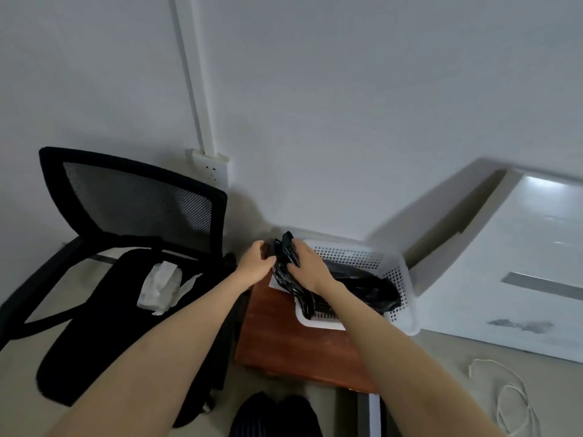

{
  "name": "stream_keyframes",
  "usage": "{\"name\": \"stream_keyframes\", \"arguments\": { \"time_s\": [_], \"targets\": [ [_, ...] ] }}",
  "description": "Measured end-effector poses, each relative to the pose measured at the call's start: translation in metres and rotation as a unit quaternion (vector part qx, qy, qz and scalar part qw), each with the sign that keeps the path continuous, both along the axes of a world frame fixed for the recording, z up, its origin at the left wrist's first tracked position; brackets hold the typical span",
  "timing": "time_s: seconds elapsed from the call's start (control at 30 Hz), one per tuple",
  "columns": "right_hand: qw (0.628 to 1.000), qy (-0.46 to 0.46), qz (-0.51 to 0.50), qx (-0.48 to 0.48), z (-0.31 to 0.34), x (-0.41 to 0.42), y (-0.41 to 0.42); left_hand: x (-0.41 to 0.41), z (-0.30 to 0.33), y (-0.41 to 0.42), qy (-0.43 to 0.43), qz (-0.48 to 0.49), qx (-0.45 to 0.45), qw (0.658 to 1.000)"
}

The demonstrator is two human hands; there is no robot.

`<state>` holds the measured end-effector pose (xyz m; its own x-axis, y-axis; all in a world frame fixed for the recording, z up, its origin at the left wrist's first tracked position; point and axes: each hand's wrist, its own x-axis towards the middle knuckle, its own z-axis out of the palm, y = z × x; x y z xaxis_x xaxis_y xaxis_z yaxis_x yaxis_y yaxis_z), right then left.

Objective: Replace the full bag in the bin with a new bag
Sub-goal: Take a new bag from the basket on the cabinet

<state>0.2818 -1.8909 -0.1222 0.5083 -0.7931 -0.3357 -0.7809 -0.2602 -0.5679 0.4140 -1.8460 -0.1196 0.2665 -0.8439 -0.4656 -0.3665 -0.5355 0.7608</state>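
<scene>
We hold a folded black bag (288, 272) between both hands, left fingers (257, 250) and right fingers (299, 247) pinching its top, apparently to open it; a white basket (394, 269) sits just beyond.

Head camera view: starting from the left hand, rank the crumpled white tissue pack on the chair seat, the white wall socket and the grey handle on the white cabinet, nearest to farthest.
From the left hand:
1. Crumpled white tissue pack, on the black chair seat, to its left.
2. White wall socket, on the wall above it.
3. Grey handle on the white cabinet, far to the right, beyond the white perforated basket.
</scene>
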Motion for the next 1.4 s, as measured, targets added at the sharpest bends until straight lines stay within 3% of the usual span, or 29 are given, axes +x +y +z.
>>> {"name": "stream_keyframes", "arguments": {
  "time_s": [0.17, 0.33, 0.47, 0.6, 0.7, 0.8, 1.07, 1.27, 1.4],
  "targets": [
    [0.984, -0.055, -0.128, 0.114, -0.007, 0.018, -0.032, 0.002, -0.020, -0.020, 0.088, 0.091, -0.004, 0.992],
    [0.972, -0.106, -0.150, 0.145, 0.005, 0.024, -0.050, 0.004, -0.005, -0.030, 0.183, 0.155, -0.040, 0.970],
    [0.998, -0.041, 0.039, 0.032, 0.047, 0.023, -0.072, 0.017, 0.031, -0.029, 0.155, 0.153, -0.110, 0.970],
    [0.983, -0.030, 0.173, -0.054, 0.101, 0.029, -0.081, 0.028, 0.073, -0.005, 0.064, 0.136, -0.185, 0.971],
    [0.964, -0.055, 0.251, -0.060, 0.137, 0.037, -0.068, 0.029, 0.099, 0.028, -0.009, 0.149, -0.242, 0.959],
    [0.943, -0.094, 0.317, -0.045, 0.165, 0.049, -0.037, 0.022, 0.121, 0.071, -0.021, 0.156, -0.284, 0.946],
    [0.868, -0.179, 0.461, -0.043, 0.198, 0.104, 0.097, 0.005, 0.159, 0.219, -0.017, 0.356, -0.370, 0.858],
    [0.813, -0.174, 0.556, -0.004, 0.203, 0.141, 0.226, 0.004, 0.164, 0.345, -0.073, 0.435, -0.349, 0.827],
    [0.765, -0.159, 0.623, 0.035, 0.195, 0.166, 0.336, 0.006, 0.157, 0.454, -0.132, 0.523, -0.314, 0.781]
  ]
}}
